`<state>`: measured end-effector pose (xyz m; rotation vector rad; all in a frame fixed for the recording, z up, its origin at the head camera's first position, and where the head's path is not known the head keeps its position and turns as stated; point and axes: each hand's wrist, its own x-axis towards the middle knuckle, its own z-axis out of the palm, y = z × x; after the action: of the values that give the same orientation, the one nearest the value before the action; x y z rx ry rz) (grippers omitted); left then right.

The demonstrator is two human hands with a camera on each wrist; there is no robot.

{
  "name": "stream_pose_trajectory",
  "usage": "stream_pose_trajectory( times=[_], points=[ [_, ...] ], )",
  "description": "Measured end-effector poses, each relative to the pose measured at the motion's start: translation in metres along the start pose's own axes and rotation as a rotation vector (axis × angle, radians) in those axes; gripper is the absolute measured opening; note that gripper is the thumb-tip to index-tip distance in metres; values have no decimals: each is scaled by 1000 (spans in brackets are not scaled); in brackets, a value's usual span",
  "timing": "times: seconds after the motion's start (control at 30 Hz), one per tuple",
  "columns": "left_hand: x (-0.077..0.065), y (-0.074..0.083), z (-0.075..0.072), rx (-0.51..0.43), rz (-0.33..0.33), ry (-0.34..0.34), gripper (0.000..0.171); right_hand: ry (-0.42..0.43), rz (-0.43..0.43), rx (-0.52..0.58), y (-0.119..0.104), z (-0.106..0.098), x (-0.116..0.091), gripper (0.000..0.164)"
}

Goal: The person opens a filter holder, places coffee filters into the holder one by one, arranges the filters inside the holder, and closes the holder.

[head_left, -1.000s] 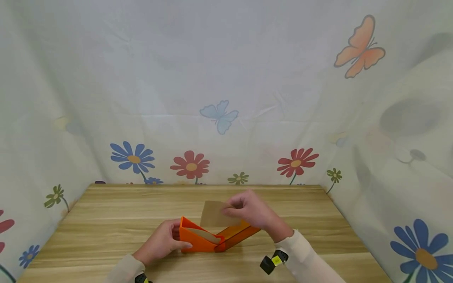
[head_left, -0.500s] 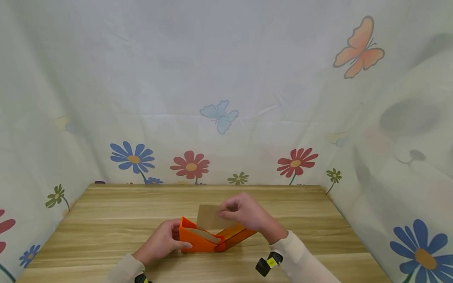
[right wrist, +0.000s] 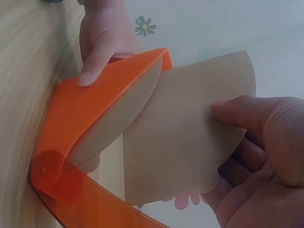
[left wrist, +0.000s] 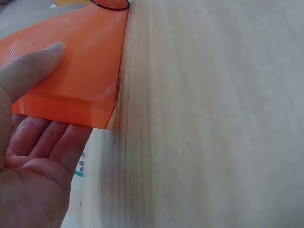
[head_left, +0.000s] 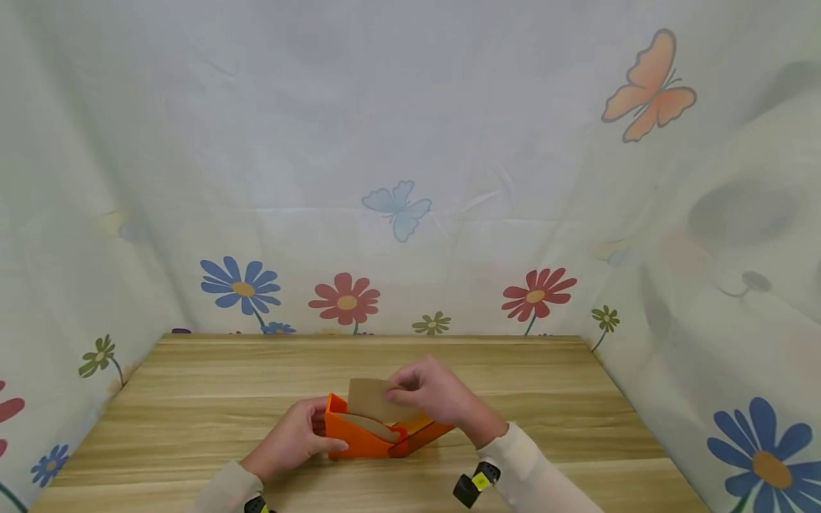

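An orange plastic filter holder stands on the wooden table, its see-through amber lid swung out to the right on a hinge. My left hand grips its left end, thumb on the near face and fingers behind. Brown paper filters sit inside the holder; how many is unclear. With my right hand I pinch a brown paper coffee filter that has a crimped edge. In the head view, this filter is upright just behind the stacked ones, its lower edge hidden by the holder.
The wood-grain table reaches back to a pale curtain printed with flowers and butterflies. Black wrist cameras sit on both wrists.
My right hand has moved left and slightly down, bringing the coffee filter in toward the holder's opening. The left hand and the holder have stayed in place.
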<state>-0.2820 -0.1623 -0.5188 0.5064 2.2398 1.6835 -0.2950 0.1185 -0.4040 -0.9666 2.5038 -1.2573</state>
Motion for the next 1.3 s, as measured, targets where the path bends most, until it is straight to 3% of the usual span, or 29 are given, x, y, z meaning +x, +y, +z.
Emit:
stream_pose_trajectory(
  times=[0.9,1.3],
  points=[
    [0,1,0,-5,13,-4,60,-76,82,-80,-3,20,8,9],
    [0,1,-1,-9,5,-10,60,-122,69,-117,-2,23,11,12]
  ],
)
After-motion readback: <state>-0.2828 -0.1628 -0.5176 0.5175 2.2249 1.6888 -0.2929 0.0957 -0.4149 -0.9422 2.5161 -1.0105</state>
